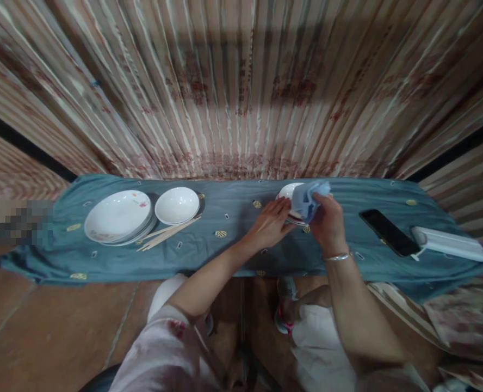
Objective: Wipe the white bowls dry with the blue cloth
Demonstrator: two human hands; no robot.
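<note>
A white bowl [289,190] with a dark red line near its rim sits on the table right of centre, partly hidden by my hands. My left hand [271,220] rests against the bowl's left side, its fingers over the rim. In my right hand [327,220], which wears a silver bracelet, is a bunched light blue cloth [305,201]. The cloth covers the bowl's right side. Whether there is more than one bowl under my hands I cannot tell.
Stacked white plates [119,215] stand at the left, beside a white bowl [177,205] and several wooden chopsticks [170,233]. At the right lie a black phone [388,232] and a white long object [451,243]. A teal cloth [221,256] covers the table; a striped curtain [241,109] hangs behind.
</note>
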